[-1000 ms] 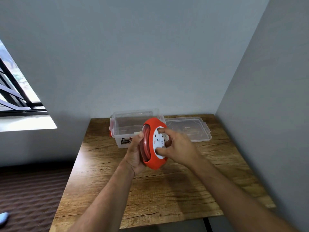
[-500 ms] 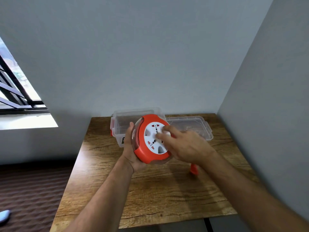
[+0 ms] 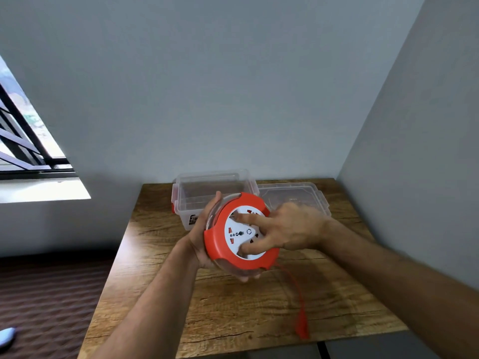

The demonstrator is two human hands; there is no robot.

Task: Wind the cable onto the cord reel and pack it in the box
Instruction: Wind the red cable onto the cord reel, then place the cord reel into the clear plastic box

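A round orange cord reel (image 3: 220, 244) with a white socket face is held above the wooden table (image 3: 233, 312), face turned toward me. My left hand (image 3: 204, 242) cups its back and left rim. My right hand (image 3: 285, 229) rests on the white face, with thumb and forefinger spread across it. A thin red cable (image 3: 293, 283) hangs from the reel's lower right and ends in a blurred orange plug (image 3: 302, 325) near the table's front edge. The clear plastic box (image 3: 186, 200) stands open behind the reel.
The box's clear lid (image 3: 308, 195) lies flat to the right of the box. Grey walls close the table in at the back and right. A window (image 3: 23, 141) is on the left, and a dark ribbed floor (image 3: 46, 294) lies beside the table.
The reel's socket face has turned from sideways to facing me. The cable has dropped out, and its plug now hangs lower and nearer the front edge. My right fingers have shifted across the face.
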